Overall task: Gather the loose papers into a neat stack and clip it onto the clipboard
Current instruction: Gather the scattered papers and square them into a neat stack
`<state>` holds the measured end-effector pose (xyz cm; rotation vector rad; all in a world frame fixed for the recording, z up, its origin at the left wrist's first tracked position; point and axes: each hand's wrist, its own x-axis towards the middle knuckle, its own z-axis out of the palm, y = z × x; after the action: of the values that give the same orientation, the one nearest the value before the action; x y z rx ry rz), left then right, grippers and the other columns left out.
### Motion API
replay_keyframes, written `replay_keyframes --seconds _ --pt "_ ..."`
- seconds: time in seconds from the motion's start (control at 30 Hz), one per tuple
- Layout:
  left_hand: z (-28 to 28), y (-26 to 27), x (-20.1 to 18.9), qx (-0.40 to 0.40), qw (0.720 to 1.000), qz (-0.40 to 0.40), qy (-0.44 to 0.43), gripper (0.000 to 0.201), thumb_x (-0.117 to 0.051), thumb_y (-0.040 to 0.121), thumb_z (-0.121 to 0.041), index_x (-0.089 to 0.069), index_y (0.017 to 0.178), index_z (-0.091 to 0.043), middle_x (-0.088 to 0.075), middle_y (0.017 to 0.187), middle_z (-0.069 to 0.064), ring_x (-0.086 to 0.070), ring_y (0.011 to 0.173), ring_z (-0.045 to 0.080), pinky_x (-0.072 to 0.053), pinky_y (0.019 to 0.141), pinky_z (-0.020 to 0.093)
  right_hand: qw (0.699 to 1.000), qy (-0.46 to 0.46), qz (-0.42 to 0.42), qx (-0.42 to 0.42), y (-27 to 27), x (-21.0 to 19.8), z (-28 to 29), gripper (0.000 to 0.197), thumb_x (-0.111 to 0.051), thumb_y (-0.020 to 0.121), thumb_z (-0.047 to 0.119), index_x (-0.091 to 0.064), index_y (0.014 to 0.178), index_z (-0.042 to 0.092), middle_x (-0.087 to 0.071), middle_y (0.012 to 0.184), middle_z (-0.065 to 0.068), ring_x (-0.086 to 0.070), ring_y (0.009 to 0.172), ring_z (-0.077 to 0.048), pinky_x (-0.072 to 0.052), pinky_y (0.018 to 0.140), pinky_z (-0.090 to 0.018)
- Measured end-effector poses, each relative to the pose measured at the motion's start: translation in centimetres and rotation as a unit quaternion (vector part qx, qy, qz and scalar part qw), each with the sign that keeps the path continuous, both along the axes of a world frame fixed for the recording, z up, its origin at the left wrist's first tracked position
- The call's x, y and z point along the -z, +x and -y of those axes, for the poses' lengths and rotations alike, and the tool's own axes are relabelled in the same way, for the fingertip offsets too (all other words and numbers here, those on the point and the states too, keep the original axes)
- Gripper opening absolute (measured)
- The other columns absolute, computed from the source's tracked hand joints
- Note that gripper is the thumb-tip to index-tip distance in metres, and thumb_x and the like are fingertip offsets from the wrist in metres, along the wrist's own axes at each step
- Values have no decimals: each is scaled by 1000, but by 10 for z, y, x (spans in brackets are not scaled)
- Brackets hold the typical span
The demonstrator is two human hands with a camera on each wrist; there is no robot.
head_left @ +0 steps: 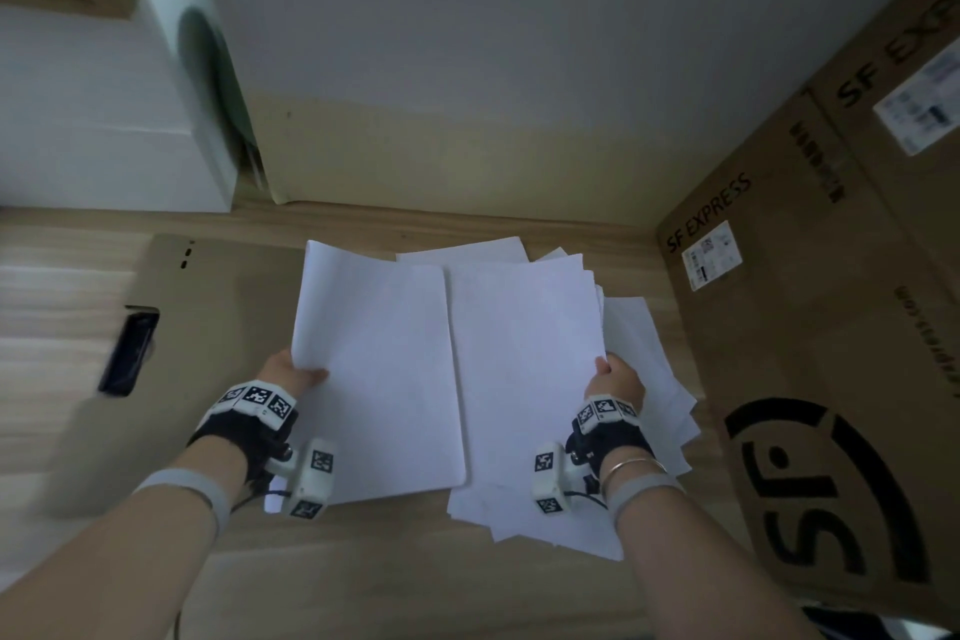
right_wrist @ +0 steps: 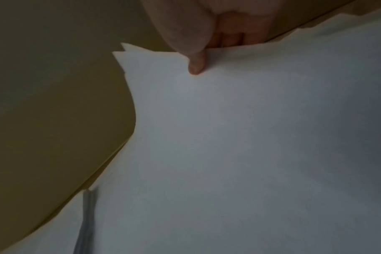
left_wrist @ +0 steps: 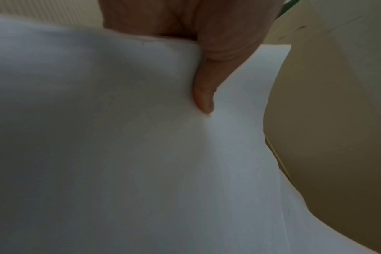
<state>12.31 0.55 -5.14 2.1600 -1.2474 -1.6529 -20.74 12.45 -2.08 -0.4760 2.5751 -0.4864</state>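
Observation:
White paper sheets [head_left: 379, 359] lie fanned across the middle of the wooden table. My left hand [head_left: 291, 372] pinches the left edge of the left bundle, thumb on top [left_wrist: 203, 99]. My right hand [head_left: 615, 377] pinches the right edge of the right bundle of sheets [head_left: 524, 353], thumb [right_wrist: 195, 67] pressed on the top sheet. More loose sheets [head_left: 649, 379] stick out unevenly underneath at the right and front. The tan clipboard [head_left: 218, 327] lies flat at the left, partly under the papers, its dark clip [head_left: 130, 351] on its left edge.
A large brown SF Express carton [head_left: 810, 379] stands close on the right, against the papers. A white box [head_left: 104, 120] sits at the back left. A wall [head_left: 467, 68] closes the far side of the table [head_left: 363, 566].

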Motion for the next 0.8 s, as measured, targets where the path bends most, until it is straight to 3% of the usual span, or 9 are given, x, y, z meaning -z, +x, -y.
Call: replay_keyframes --seconds 0.2,0.43,0.6,0.8 --pt "0 0 2 -7 1000 -2 10 51 -61 85 -1 -46 133 7 -52 133 30 -51 122 43 -38 107 46 997 -65 -35 23 -20 -11 4 34 -33 101 20 -55 123 6 -61 123 -19 -55 116 -35 -44 90 -38" --pt "2 -1 3 -17 1000 -12 23 52 -62 84 3 -45 133 10 -51 133 31 -50 123 44 -37 107 48 988 -147 -8 45 -36 -23 23 37 -35 101 20 -51 127 -1 -56 129 -21 -51 121 -34 -40 99 -38" --pt "3 0 5 -21 999 -16 32 51 -62 84 2 -46 133 9 -52 134 30 -51 123 42 -38 107 46 988 -141 24 54 -43 -42 39 43 -33 101 23 -42 138 2 -48 139 -19 -45 129 -33 -36 105 -37" --pt "4 0 7 -32 998 -27 36 51 -62 84 2 -47 132 9 -52 133 30 -52 122 43 -38 107 47 989 -120 59 -61 7 -19 58 33 -41 98 11 -52 126 -2 -55 132 -20 -51 122 -34 -39 100 -37"
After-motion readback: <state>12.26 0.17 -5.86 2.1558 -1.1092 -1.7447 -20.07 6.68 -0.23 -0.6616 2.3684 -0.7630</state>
